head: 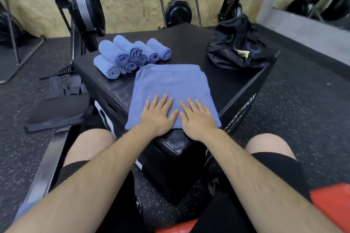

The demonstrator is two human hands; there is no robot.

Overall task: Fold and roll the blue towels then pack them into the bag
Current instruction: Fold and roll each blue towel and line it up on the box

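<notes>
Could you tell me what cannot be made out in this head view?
- Bag contents: its dark folds hide the inside.
- Rolled towels: exact count unclear, since the front rolls cover those behind.
- Flat towel: its layers cannot be counted, and the left hand and right hand cover its near edge.

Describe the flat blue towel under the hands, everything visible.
The flat blue towel looks like soft terry or microfibre, folded at least once: a second layer edge shows at its far end. It lies spread on the black box top, its near edge draping over the box corner. The left hand and right hand rest palm-down, fingers spread, on its near part. It lies just before the rolled towels.
</notes>
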